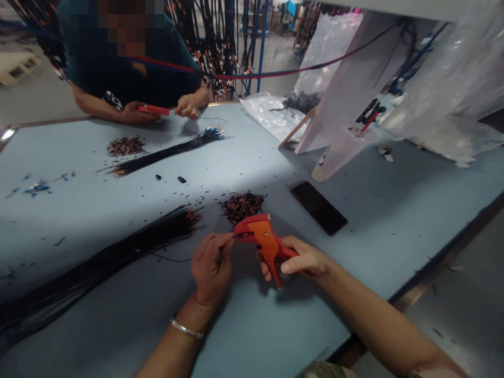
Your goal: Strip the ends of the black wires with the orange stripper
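On the desk (255, 157), a wire bundle (98, 265) runs from lower left toward centre. A scrap pile (242, 205) lies at centre, a phone (318, 207) to its right, a wire stripper (264, 242) just below it. A second bundle (165, 152) lies upper left.

My right hand (303, 260) is closed around the handles of the red wire stripper (263, 239), held just above the light blue worktop (118, 325), and my left hand (210, 268) pinches a thin black wire (233, 237) at the stripper's head. A long bundle of black wires (118, 257) lies to the left of my left hand, a pile of stripped cuttings (241, 205) lies just beyond the stripper, and a dark phone (318, 207) lies flat to the right of that pile. Across the worktop, a co-worker's hands hold a second red tool (153, 109), with a smaller wire bundle (165, 152) near them.
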{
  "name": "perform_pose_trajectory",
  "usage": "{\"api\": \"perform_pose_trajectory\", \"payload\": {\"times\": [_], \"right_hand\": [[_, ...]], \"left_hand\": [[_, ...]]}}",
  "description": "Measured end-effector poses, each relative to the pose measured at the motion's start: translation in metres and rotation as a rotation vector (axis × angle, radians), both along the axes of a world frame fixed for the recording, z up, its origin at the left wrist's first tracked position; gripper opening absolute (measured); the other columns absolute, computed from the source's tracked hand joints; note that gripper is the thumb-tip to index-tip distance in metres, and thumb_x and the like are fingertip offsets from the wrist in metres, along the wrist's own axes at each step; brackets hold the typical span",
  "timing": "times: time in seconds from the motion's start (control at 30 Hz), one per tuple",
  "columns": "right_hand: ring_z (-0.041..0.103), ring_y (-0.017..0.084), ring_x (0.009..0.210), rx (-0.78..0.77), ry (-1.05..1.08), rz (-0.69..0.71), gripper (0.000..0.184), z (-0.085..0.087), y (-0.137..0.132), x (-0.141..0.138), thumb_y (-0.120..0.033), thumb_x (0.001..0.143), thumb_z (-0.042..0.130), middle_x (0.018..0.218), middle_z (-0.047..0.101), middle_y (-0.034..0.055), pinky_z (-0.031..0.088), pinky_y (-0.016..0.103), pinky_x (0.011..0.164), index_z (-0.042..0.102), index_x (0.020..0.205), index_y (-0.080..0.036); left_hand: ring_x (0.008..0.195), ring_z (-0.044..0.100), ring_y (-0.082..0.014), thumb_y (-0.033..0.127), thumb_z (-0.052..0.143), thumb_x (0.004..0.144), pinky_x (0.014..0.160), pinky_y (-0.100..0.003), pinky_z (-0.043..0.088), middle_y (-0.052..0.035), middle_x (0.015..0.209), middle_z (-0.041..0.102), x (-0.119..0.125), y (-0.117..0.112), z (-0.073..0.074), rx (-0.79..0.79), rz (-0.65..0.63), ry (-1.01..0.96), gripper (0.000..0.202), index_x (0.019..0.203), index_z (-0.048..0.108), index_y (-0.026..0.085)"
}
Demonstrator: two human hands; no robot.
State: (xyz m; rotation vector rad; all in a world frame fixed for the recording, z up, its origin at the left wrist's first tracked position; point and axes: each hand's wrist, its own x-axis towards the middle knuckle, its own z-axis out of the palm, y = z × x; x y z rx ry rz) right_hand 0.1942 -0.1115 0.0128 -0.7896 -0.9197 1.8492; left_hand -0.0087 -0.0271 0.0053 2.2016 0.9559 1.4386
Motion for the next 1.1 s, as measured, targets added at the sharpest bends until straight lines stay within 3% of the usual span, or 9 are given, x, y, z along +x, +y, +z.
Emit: {"api": "perform_pose_trajectory", "payload": {"times": [0.57, 1.1], "right_hand": [[0.067, 0.018, 0.077, 0.010, 0.005, 0.005, 0.045, -0.0008, 0.0004, -0.0009, -0.031, 0.070, 0.078, 0.090, 0.068, 0.0106, 0.054, 0.027, 0.066, 0.065, 0.105, -0.007], [0.059, 0.010, 0.058, 0.011, -0.073, -0.028, 0.041, 0.0031, -0.0012, -0.0052, -0.039, 0.075, 0.076, 0.076, 0.060, 0.0032, 0.050, 0.018, 0.045, 0.061, 0.098, -0.009]], "left_hand": [[0.066, 0.062, -0.0103, 0.012, 0.058, 0.088, 0.064, -0.020, 0.049, -0.0002, 0.072, 0.067, 0.0008, 0.0014, 0.0000, 0.052, -0.023, -0.009, 0.009, 0.088, 0.065, 0.017], [0.062, 0.061, -0.0104, 0.016, 0.055, 0.090, 0.061, -0.020, 0.047, -0.0003, 0.069, 0.066, -0.0002, 0.0011, 0.0044, -0.004, -0.028, 0.030, 0.012, 0.083, 0.065, 0.018]]}}
